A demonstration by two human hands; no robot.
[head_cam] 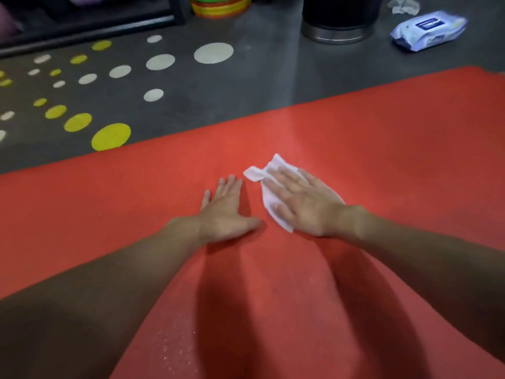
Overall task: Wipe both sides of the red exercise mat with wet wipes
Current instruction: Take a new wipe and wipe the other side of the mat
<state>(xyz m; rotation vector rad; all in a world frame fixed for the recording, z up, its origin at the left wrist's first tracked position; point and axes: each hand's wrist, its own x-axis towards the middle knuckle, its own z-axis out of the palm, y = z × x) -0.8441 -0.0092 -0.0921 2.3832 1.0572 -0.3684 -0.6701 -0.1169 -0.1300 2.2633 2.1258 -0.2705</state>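
Note:
The red exercise mat [382, 149] lies flat on the grey floor and fills most of the view. My right hand [303, 203] presses a white wet wipe [269, 176] flat against the mat with straight fingers; the wipe's edges stick out past my fingertips and by my thumb. My left hand [226, 212] rests palm down on the mat just left of the wipe, fingers straight and spread. A patch of the mat near the bottom, between my arms, glistens with small wet droplets.
A pack of wet wipes [429, 30] lies on the floor beyond the mat at the upper right, with a crumpled used wipe [404, 5] behind it. A black bin with a metal base [338, 23] stands nearby. Stacked coloured rings [220, 6] sit at the top.

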